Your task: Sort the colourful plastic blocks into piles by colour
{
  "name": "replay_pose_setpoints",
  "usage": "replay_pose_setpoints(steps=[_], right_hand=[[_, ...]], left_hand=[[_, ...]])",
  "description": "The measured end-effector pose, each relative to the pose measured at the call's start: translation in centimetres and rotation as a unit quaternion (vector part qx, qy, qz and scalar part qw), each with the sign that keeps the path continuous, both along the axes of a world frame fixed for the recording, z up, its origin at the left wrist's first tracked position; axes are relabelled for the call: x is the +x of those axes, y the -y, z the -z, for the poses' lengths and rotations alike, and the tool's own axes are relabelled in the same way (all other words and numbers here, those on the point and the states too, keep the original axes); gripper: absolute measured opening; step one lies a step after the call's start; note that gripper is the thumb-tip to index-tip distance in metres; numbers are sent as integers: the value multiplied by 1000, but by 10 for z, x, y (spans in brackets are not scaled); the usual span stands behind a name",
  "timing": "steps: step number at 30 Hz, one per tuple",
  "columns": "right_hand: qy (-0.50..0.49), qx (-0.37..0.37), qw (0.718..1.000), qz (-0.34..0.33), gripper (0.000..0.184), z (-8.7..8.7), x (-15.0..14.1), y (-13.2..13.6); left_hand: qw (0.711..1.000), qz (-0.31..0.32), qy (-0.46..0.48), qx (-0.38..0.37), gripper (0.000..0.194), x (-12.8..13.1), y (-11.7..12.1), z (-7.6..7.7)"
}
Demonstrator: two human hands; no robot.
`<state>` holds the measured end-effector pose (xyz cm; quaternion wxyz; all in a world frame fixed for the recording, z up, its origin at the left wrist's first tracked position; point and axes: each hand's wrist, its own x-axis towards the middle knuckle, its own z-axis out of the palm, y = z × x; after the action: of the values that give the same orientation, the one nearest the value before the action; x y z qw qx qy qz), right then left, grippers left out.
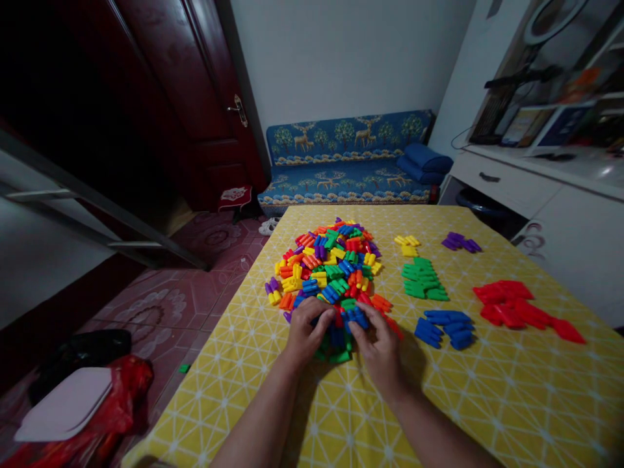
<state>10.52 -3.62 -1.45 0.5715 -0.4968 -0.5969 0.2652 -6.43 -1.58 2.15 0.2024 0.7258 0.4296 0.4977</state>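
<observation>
My right hand (383, 341) pinches a blue plastic building block (357, 318) between thumb and fingers at the near edge of a big mixed pile of toy blocks (331, 257). Close by on its left, my left hand (308, 328) has its fingers curled in at the pile; whatever they hold is hidden. Green blocks (338, 357) lie under and between the hands. To the right, blocks lie in single-colour groups: yellow (407, 244), purple (461, 242), green (423, 279), blue (446, 328) and red (519, 305).
A yellow patterned cloth (234, 390) covers the table. Behind it stands a blue sofa (346, 172); a white cabinet (560, 214) is at the right. On the floor at left are a pale lid (68, 403), a red plastic bag (134, 390) and one green block (184, 368).
</observation>
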Motion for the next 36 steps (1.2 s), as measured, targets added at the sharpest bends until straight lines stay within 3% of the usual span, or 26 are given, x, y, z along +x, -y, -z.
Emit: replay_pose_setpoints(steps=[4,10,15,18,22,28,31,36], right_hand=[[-56,-40,997,37,40,9,7,-12],[27,-34,999,-14,47,11,9,-12],[79,-3,997,-4,40,1,7,-7],[86,5,996,-7,39,-1,7,-6],[76,12,997,-11,39,0,5,-6],[76,3,997,-9,38,1,3,-5],[96,-13,995,-11,39,0,4,-6],[109,-17,994,-16,31,-4,4,-5]], left_hand=[[998,-59,-28,9,15,-11,-3,-1],[986,-15,-165,-16,53,-23,-5,-6],[983,-10,-181,-40,53,-23,-8,-1],[989,-28,-141,-41,43,-22,-12,8],[996,-57,2,-64,33,-16,-11,10],[968,-5,188,-163,41,-7,-3,4],[971,-10,173,-167,41,-7,-3,5],[988,-89,65,-105,49,-7,-7,9]])
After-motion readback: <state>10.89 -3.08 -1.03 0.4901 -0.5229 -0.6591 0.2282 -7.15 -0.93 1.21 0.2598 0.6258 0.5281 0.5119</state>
